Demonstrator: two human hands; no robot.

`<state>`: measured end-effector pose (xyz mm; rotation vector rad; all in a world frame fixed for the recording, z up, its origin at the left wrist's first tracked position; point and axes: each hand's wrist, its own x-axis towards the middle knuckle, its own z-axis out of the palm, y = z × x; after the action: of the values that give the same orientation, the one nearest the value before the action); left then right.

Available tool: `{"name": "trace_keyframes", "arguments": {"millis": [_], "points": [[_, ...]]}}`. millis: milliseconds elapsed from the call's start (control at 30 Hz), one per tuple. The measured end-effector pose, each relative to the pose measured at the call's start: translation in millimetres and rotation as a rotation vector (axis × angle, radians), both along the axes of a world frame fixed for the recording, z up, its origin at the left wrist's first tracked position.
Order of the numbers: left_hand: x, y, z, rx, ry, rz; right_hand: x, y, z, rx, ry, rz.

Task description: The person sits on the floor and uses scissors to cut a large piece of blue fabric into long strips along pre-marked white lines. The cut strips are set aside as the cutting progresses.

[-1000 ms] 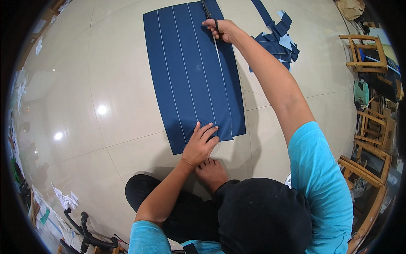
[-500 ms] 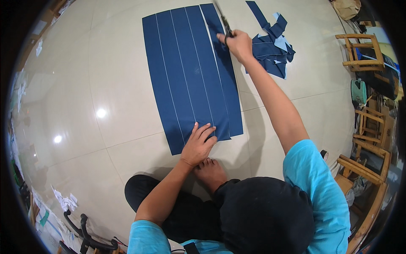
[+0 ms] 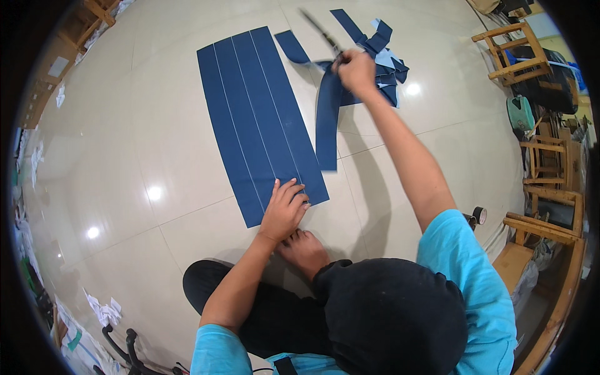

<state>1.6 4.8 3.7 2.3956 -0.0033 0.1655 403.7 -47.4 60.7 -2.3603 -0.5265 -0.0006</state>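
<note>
A dark blue piece of fabric with pale lengthwise lines lies flat on the tiled floor. My left hand rests on its near end, fingers stretched out and apart, beside my bare foot. Beyond the fabric's right edge, my right hand is closed around scissors, whose blades point far and left. A separate blue strip hangs from the same hand, bent in the middle, with its two ends on either side. Just past that hand lies a heap of blue strips, partly covered by it.
Pale glossy tiles surround the fabric. Wooden stools and frames line the right side, with a tape roll nearer. White scraps and black curved legs are at the lower left. Cardboard boxes stand far left.
The right-hand strip has been lifted away from the fabric and carried right toward the heap, along with the scissors. My left hand stays on the fabric's near end.
</note>
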Motion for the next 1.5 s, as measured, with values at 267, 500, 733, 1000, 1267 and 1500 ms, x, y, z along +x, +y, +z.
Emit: {"name": "trace_keyframes", "arguments": {"millis": [267,500,733,1000,1267,1500], "points": [[8.8,-13.0,10.0,-0.024,0.035,0.076,86.3,-70.9,87.2,0.154,-0.499,-0.34],[18.8,19.3,16.0,0.163,0.026,0.408,-49.1,-58.2,11.8,0.187,-0.19,-0.098],[4.4,65.7,11.9,0.186,0.206,0.573,-130.0,41.6,-35.2,0.078,-0.03,0.283],[24.2,75.1,10.0,0.181,0.257,0.503,-89.7,116.6,-52.9,0.072,-0.229,0.438],[50.2,86.0,7.2,0.185,0.251,0.487,-44.2,122.9,-57.2,-0.034,-0.206,0.339],[47.1,71.8,9.3,0.222,0.284,0.453,-38.3,105.8,-50.3,-0.095,-0.14,0.297]]}}
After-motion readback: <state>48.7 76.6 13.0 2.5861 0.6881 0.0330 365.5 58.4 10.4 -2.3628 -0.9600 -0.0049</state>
